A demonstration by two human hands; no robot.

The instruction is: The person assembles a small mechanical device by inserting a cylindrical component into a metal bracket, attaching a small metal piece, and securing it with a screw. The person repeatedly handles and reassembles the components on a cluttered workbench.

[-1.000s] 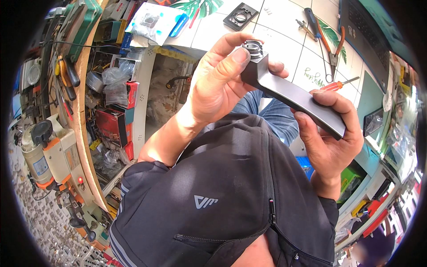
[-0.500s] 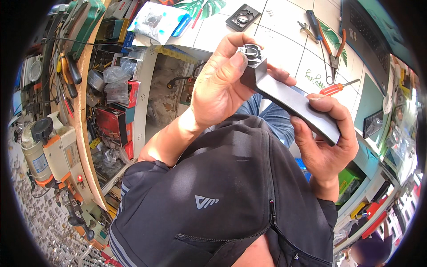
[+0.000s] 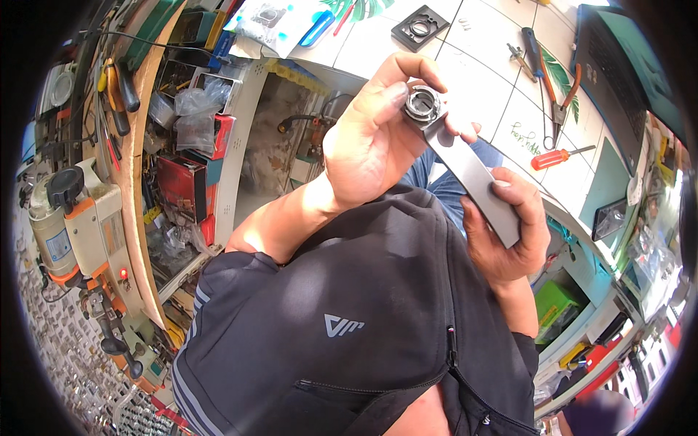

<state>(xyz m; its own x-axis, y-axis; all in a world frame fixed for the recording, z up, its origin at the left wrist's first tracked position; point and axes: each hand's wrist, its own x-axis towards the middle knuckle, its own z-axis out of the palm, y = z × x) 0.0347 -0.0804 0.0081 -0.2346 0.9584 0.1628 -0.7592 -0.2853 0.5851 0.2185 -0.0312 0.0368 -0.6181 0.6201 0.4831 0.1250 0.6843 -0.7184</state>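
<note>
Both my hands hold a dark grey door lever handle [image 3: 471, 173] up in front of my chest, over the near edge of the table. My left hand [image 3: 363, 145] is closed round its upper end, thumb and fingers at the round metal collar [image 3: 422, 105]. The collar's opening faces up toward me, with a ring showing inside. My right hand [image 3: 518, 225] grips the flat lower end of the lever between thumb and fingers. Beyond the collar, a black square plate [image 3: 420, 29] with a round hole lies on the table.
On the white tiled table [image 3: 476, 80] lie an orange-handled screwdriver [image 3: 556, 158], pliers [image 3: 560, 109] and a blue-and-black screwdriver [image 3: 532, 51]. A laptop [image 3: 611, 80] stands at the right. Shelves with a red box [image 3: 182, 185] and a bench machine [image 3: 91, 225] are at the left.
The lever handle has turned: its collar now faces me more squarely and the lever points more steeply downward. My right hand has shifted left with the lower end. The view has shifted slightly.
</note>
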